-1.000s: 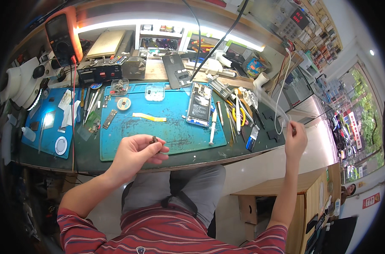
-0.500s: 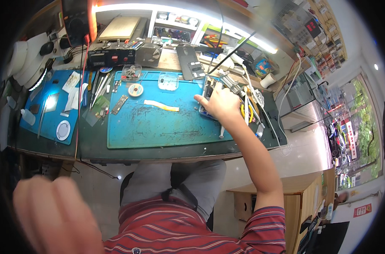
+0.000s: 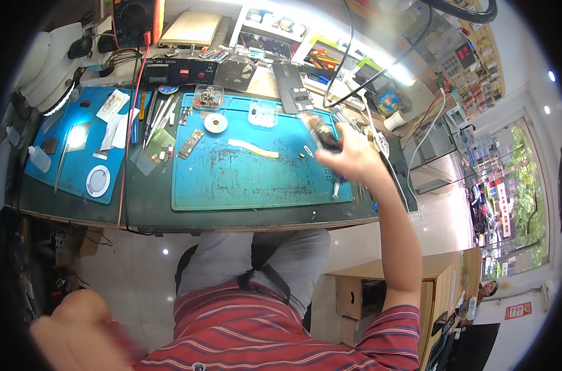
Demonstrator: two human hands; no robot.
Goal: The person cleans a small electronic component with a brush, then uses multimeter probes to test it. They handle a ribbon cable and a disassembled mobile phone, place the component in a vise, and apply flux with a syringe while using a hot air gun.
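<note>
Over the right part of the blue mat (image 3: pixel 256 182), my right hand (image 3: pixel 355 157) is closed around an opened phone (image 3: pixel 321 133), dark with bare circuitry showing. The phone is tilted and smeared by motion. A tiny silver loop-shaped part (image 3: pixel 308 151) lies on the mat beside it. Left of these rests a white and yellow flex strip (image 3: pixel 253 148). Down at the lower left, away from the bench, is my left hand (image 3: pixel 77 334); blur hides its fingers.
A tape reel (image 3: pixel 215 123), a clear box of metal parts (image 3: pixel 208 97) and another clear plastic box (image 3: pixel 263 114) stand along the mat's back. A multimeter (image 3: pixel 133 23) stands at the back left. Cables hang over the right side; a red lead (image 3: pixel 134 111) crosses the left.
My right hand has lifted the phone off the mat and tilted it, uncovering small parts beneath. My left hand has moved lower. The view has shifted slightly.
</note>
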